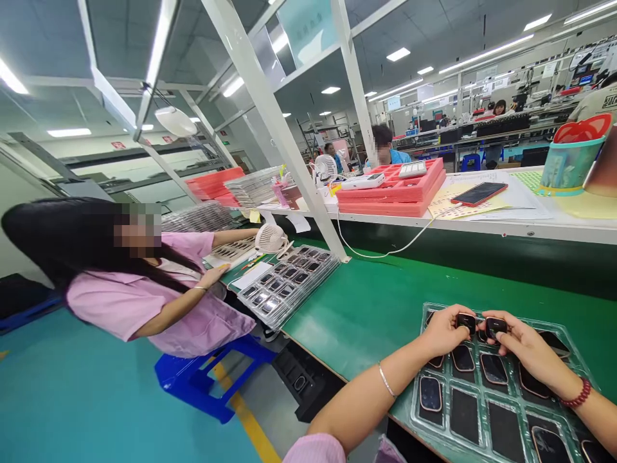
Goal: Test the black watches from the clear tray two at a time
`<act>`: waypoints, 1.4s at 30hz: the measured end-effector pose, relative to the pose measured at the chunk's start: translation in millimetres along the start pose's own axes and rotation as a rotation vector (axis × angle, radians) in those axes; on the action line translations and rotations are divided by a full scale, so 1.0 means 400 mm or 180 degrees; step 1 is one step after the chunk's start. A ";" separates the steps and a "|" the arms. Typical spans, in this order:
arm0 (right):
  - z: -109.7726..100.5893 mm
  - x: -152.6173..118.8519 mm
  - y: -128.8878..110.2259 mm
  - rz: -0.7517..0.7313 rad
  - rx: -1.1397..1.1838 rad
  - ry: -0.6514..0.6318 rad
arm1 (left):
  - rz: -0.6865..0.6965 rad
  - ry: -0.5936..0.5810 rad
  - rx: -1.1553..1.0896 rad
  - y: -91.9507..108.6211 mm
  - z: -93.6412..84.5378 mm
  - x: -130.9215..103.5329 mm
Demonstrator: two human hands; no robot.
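Note:
Over the far side of a clear plastic tray (418, 418), my left hand (444, 331) pinches a small dark watch case (466, 321) with rounded corners. Close beside it, my right hand (525, 344) grips a second dark watch case (495, 326), thumb on its near side. The two cases are held nearly side by side. Below them, the tray's compartments hold several watch cases with dark screens and copper-coloured rims, such as one watch case (430, 393) at the left. Two front compartments (465, 415) show only dark lining. My right forearm and hand cover part of the tray.
The tray lies on a green worktop (380, 302). Farther left is a stack of filled trays (284, 283), near a seated co-worker (159, 283) in pink. A shelf (554, 225) behind carries a phone (481, 193), red foam trays (390, 199) and a cup (571, 164). A white cable hangs down.

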State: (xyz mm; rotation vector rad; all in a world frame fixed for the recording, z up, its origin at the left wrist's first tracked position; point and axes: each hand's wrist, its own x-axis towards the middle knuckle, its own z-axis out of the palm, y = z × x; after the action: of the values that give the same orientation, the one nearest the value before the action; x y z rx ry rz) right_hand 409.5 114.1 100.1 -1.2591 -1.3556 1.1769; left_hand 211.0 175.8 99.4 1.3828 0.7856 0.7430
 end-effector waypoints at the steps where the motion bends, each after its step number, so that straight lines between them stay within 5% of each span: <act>1: -0.001 0.001 0.003 -0.0007 -0.0019 -0.0007 | 0.0011 -0.0001 0.0018 0.000 0.000 0.001; 27: 0.001 0.004 -0.002 -0.0049 -0.0003 0.0003 | -0.0015 -0.0014 -0.0089 0.017 -0.004 0.027; 37: -0.002 0.011 0.007 -0.0215 -0.0146 0.0146 | -0.0431 -0.0057 0.0351 0.048 0.006 0.058; 42: -0.008 0.016 0.005 -0.0184 0.0067 0.0170 | -0.0158 -0.0015 0.0135 0.042 0.019 0.068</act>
State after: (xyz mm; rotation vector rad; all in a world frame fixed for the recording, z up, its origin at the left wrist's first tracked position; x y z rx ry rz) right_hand 412.3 120.9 98.5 -1.2204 -1.3285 1.1075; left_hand 232.5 195.3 115.0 1.3976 0.8334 0.6877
